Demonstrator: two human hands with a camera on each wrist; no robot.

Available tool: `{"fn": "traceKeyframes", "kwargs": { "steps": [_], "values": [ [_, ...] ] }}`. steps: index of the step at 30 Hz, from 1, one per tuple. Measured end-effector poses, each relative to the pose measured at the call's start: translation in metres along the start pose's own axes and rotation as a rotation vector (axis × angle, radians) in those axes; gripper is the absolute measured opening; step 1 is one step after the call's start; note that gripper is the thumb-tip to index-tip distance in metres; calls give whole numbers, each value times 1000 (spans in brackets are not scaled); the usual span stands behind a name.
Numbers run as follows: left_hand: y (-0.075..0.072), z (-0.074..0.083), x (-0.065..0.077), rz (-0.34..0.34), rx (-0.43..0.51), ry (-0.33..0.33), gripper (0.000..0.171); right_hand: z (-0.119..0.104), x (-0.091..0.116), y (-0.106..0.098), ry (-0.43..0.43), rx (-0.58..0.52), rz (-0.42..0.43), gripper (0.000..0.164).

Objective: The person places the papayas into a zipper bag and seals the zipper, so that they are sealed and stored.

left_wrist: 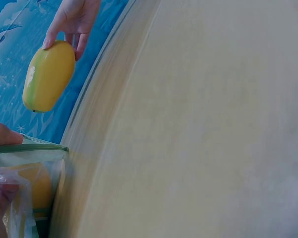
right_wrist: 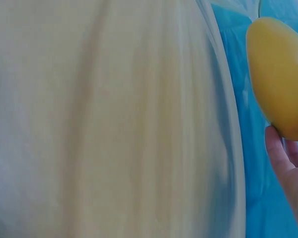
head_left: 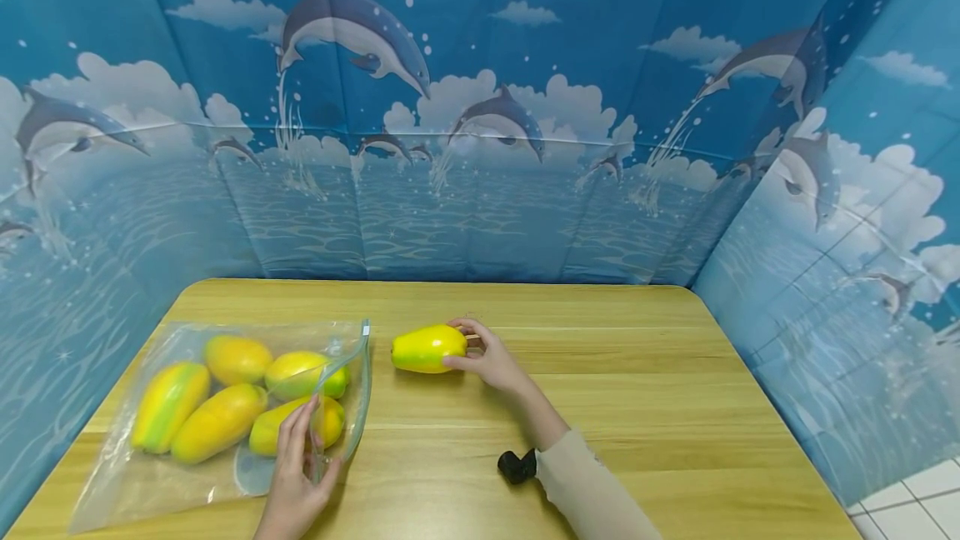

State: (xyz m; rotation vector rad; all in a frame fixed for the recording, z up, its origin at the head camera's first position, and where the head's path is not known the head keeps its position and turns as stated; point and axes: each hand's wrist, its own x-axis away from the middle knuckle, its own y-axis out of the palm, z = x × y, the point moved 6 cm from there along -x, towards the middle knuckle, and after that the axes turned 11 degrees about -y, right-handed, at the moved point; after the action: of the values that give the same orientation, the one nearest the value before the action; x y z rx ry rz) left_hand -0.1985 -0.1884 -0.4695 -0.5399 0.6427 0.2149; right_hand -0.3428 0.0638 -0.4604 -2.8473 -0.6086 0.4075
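A yellow papaya (head_left: 423, 348) with green tinges is in my right hand (head_left: 491, 357), its fingers and thumb around the right end. The right wrist view shows the fingertips at the end of this papaya (right_wrist: 280, 74). My left hand (head_left: 295, 473) pinches the open edge of a clear zip bag (head_left: 180, 494) at the table's left. In the left wrist view the left thumb is partly behind the film, near the bag's green zip strip (left_wrist: 35, 148). Several more yellow papayas (head_left: 219, 423) lie inside the bag, whose mouth faces right.
The wooden table (head_left: 637, 390) extends right of the hands. A small black object (head_left: 516, 467) sits at the right sleeve's cuff. A blue dolphin-print curtain (head_left: 480, 215) hangs behind the table and along its sides. White floor tiles (head_left: 918, 507) show at lower right.
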Motion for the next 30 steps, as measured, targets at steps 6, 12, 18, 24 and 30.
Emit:
{"fn": "traceKeyframes", "kwargs": {
  "steps": [6, 12, 18, 24, 30],
  "values": [
    [0, 2, 1, 3, 0, -13, 96, 8, 2, 19, -16, -25, -56, 54],
    [-6, 24, -6, 17, 5, -20, 93, -18, 10, 37, -29, -59, -117, 53],
    [-10, 44, -12, 23, 15, 3, 88, -28, 14, 54, -27, -67, -163, 52],
    [-10, 43, -10, 22, 25, 7, 88, -25, 12, 67, -40, -62, -207, 52],
    [-10, 45, -10, 27, 19, 6, 90, -29, 11, 76, -42, -39, -234, 52]
  ]
}}
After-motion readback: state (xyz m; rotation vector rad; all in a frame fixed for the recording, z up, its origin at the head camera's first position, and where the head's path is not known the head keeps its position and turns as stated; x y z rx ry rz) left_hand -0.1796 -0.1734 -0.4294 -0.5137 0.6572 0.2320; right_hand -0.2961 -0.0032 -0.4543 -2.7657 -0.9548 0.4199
